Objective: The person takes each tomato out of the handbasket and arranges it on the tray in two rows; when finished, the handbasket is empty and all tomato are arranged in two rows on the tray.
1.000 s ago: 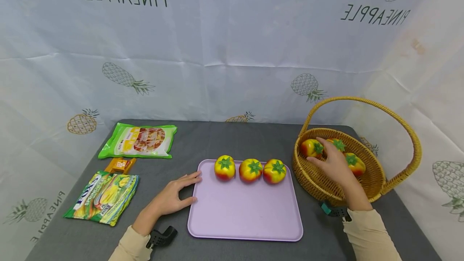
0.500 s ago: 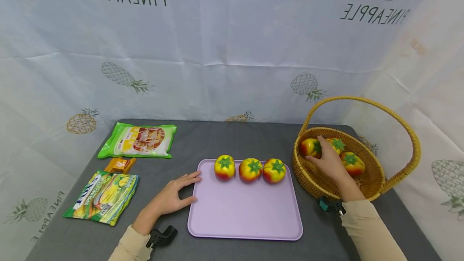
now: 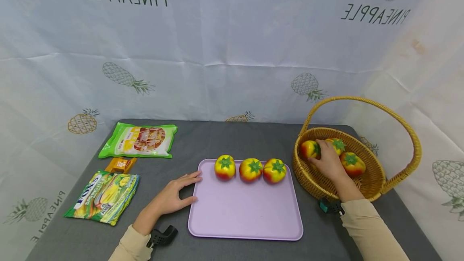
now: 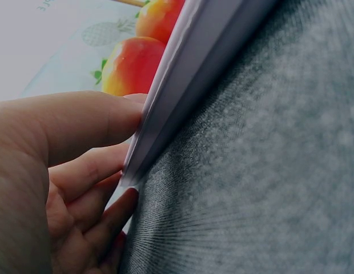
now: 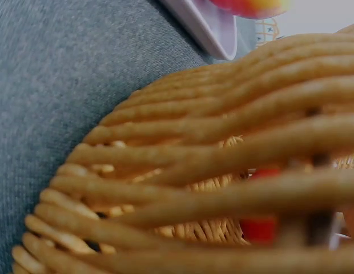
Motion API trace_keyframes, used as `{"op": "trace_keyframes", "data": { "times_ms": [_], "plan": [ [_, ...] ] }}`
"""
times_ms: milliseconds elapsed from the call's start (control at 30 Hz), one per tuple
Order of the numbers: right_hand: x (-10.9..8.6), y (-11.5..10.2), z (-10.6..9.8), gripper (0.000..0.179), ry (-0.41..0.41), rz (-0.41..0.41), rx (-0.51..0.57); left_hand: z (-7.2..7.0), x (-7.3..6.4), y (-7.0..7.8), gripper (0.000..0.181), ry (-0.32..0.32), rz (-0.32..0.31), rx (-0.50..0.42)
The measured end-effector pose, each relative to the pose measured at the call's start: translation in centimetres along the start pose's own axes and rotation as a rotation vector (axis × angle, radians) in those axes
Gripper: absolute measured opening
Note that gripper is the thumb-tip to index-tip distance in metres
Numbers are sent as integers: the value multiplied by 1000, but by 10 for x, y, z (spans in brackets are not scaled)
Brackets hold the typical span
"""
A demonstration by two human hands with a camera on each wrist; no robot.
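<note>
Inside the wicker basket (image 3: 315, 186), my right hand (image 3: 330, 163) has its thumb and fingers around the leftmost persimmon (image 3: 308, 149), yellow and red with a green calyx. Two more persimmons, one behind (image 3: 336, 145) and one to the right (image 3: 352, 165), lie beside the hand. Basket weave hides most of the right hand's work in the right wrist view. My left hand (image 3: 172, 198) rests at the left edge of the lilac tray (image 3: 246, 212), fingers extended, thumb and fingertips touching the rim in the left wrist view. A row of three persimmons (image 3: 250, 170) sits along the tray's far side.
On the left lie a green-and-white food bag (image 3: 139, 141), a small orange packet (image 3: 121, 165) and a green-yellow packet (image 3: 103, 197). The basket's tall handle (image 3: 362, 100) arches above the right hand. A pineapple-print curtain (image 3: 217, 43) hangs behind the grey table (image 3: 232, 136).
My right hand has shifted slightly left, its thumb and fingers closing in around the leftmost persimmon in the basket. The persimmon at its right shows more fully. The left hand stays at the tray.
</note>
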State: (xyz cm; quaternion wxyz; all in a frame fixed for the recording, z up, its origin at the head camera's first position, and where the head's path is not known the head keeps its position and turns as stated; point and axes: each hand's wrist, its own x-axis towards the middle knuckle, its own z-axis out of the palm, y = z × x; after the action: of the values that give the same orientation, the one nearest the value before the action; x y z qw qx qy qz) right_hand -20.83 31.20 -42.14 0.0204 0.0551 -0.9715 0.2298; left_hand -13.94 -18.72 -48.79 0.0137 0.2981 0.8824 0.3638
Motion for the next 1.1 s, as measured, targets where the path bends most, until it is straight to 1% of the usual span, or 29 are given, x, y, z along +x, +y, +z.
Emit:
{"op": "trace_keyframes", "data": {
  "times_ms": [300,467,600,767,1000,1100],
  "plan": [
    [0,0,0,71,12,-12,-32,0,1,0,52,-2,-2,-7],
    [-1,-1,-1,71,22,5,-30,0,0,-1,52,-2,2,-10],
    [-6,-2,-4,73,49,23,16,0,0,-1,52,-1,1,-4],
    [-13,-6,-7,77,78,24,72,0,0,-1,52,-2,-6,-3],
    [-27,-14,-14,78,155,1,147,1,1,-1,52,0,-3,-4],
    [-33,-20,-18,78,179,-7,168,1,0,-2,52,4,-2,-2]
  ]
}}
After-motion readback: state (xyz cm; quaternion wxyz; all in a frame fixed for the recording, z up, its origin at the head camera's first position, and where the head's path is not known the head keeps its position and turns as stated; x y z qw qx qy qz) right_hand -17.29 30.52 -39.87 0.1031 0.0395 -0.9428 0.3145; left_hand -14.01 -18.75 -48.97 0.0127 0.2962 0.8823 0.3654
